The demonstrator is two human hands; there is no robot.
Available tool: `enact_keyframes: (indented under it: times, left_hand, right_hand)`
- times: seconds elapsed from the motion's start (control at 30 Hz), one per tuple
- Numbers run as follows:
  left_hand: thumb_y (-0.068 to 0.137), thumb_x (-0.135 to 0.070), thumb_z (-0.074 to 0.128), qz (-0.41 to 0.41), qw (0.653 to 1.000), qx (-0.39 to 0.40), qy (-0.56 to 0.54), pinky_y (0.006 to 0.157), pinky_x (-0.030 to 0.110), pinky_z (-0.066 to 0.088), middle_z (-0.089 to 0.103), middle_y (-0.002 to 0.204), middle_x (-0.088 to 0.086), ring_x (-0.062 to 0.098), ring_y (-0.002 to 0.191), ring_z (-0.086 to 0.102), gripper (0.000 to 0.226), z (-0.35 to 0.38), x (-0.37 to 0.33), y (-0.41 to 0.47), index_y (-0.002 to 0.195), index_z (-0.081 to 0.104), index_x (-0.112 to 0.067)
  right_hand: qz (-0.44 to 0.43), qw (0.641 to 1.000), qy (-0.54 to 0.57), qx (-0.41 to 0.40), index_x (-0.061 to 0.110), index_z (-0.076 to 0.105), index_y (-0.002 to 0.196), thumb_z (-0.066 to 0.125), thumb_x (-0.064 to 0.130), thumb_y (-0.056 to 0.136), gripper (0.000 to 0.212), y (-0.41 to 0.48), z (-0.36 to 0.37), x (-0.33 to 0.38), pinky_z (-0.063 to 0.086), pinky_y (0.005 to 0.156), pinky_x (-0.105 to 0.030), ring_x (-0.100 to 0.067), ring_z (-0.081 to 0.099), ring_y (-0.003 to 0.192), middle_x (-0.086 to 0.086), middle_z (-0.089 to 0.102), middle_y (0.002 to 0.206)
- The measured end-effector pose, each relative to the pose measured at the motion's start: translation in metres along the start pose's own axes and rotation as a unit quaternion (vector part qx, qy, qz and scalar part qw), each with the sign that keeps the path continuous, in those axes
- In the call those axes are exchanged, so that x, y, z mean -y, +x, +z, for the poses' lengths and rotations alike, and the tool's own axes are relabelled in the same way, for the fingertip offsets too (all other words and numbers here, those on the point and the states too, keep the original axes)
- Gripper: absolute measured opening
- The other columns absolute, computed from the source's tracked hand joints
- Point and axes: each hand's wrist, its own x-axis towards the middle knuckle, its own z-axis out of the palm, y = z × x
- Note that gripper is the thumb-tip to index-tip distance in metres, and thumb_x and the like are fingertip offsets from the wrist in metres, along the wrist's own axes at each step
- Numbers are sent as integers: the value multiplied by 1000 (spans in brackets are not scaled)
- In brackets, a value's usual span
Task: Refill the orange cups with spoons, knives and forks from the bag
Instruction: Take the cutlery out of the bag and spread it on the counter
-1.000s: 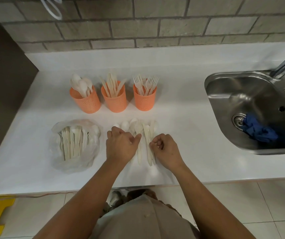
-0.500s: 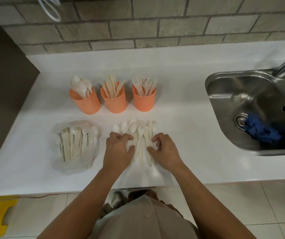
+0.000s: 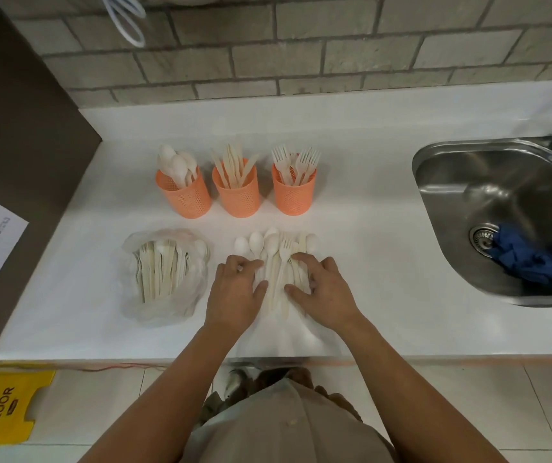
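Plastic cutlery pile [image 3: 273, 245] | left hand [image 3: 234, 295], right hand [image 3: 329, 295] now spread flat on it | earlier curled

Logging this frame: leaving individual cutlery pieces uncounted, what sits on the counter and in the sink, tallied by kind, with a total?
orange cups: 3
plastic bag: 1
loose cutlery pile: 1
blue cloth, in the sink: 1
Total: 6
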Motion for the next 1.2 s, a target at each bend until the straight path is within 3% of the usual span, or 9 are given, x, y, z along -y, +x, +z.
enact_keyframes:
  times: [0.2,0.33,0.53,0.7,0.8,0.9,0.97,1.07,1.2]
  left_hand:
    - [98,-44,58,6,997,-70,-16,99,44,50,52,127,6,28,116,50,45,-15,1,-15,138,60,-23]
    - [99,-44,57,-7,990,-127,-59,99,41,49,51,129,6,26,120,49,42,-39,13,-27,136,60,-26]
    - [98,-38,61,-117,974,-177,-78,103,44,45,48,132,11,33,122,46,36,-88,59,-22,131,60,-22]
    - [90,-46,69,-234,971,-20,-46,100,46,47,50,130,16,38,121,52,62,-112,112,-1,137,48,-12]
    - [89,-59,66,-242,967,78,-14,100,45,50,49,131,16,38,120,56,75,-113,131,7,142,44,-12]
    - [89,-55,68,-215,972,96,-28,98,42,52,49,130,14,36,115,60,67,-115,141,11,138,47,-16]
    - [89,-49,69,-192,976,101,-14,96,41,52,50,128,14,35,111,62,64,-118,145,13,139,47,-15]
    - [87,-52,69,-180,979,99,-12,96,41,53,52,131,14,35,114,62,74,-119,151,13,145,43,-14]
    - [77,-65,76,-160,983,84,-26,88,38,53,57,128,11,32,113,64,89,-117,156,14,142,44,-13]
  right_hand:
    - [16,999,24,-23,34,30,153,68,45,92,72,-2,1,1,53,87,-31,-14,59,94,1,39,124]
    - [56,992,99,-57,29,32,153,68,35,95,68,-2,1,11,48,99,-31,-13,52,107,4,33,128]
    - [-69,982,82,-158,22,57,128,66,15,94,36,-5,23,67,50,94,-30,-12,55,102,4,42,117]
    - [-192,975,73,-83,15,69,105,60,2,94,19,7,59,140,41,82,-9,-7,56,87,2,61,101]
    - [-165,985,35,41,9,69,113,53,4,99,22,20,92,172,46,90,-16,-15,63,98,-4,68,111]
    - [-79,987,-89,107,5,62,102,48,7,98,14,35,118,182,50,80,-33,-28,64,99,-10,64,103]
    - [-35,984,-140,105,7,52,93,48,10,97,6,40,123,182,40,70,-31,-31,62,91,-13,58,95]
    - [-2,981,-176,87,2,56,103,48,18,100,18,43,127,181,35,71,-29,-33,63,96,-17,61,105]
    - [30,979,-189,64,2,57,114,51,29,102,30,48,139,195,46,77,-33,-32,63,103,-16,61,114]
